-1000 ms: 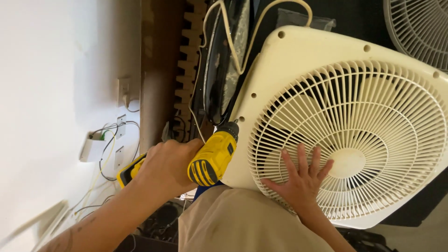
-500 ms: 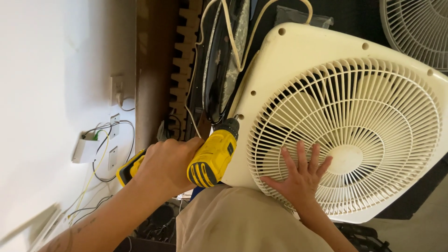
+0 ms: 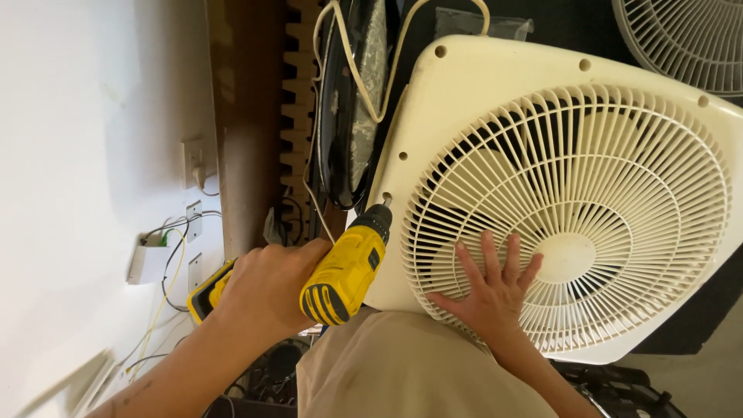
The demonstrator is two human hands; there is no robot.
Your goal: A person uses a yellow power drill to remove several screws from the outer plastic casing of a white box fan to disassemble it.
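Yellow drill (image 3: 344,271) gripped in left hand (image 3: 267,286), nose up-right at fan housing (image 3: 480,85); right hand (image 3: 491,298) spread flat on grille (image 3: 573,217).

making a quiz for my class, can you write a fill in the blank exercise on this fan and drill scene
1. The left hand holds a cordless drill coloured black and ____.
2. The right hand lies with fingers spread on the round slatted ____ of the cream plastic box fan.
3. The drill's tip meets a screw hole on the fan's ____ edge in the picture.

Missing words: yellow; grille; left
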